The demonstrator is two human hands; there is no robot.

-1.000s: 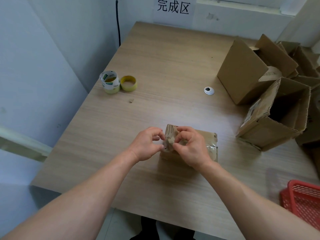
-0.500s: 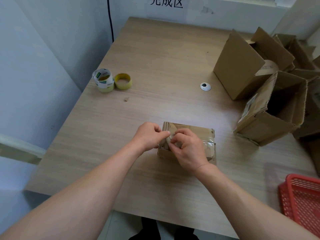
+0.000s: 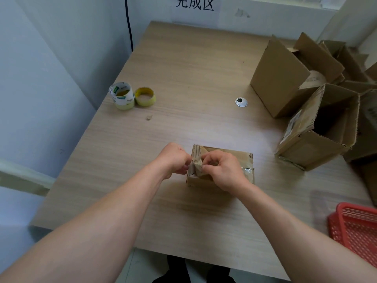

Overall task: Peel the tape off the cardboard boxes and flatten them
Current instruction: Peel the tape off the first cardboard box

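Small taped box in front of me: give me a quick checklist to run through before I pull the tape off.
1. Tape end lifted: ok. A tape strip stands up from the left end of the small box.
2. Right hand's grip: ok. The right hand pinches that strip.
3. Left hand's grip: cannot tell. The left hand is curled against the box's left end, and what its fingertips hold is hidden.
4. Box seated: ok. It lies flat on the table.
5. Top freed of tape: not ok. Glossy tape covers the right end.
6. Pull path leftward: ok. The tape rolls sit well away, near the far left edge.
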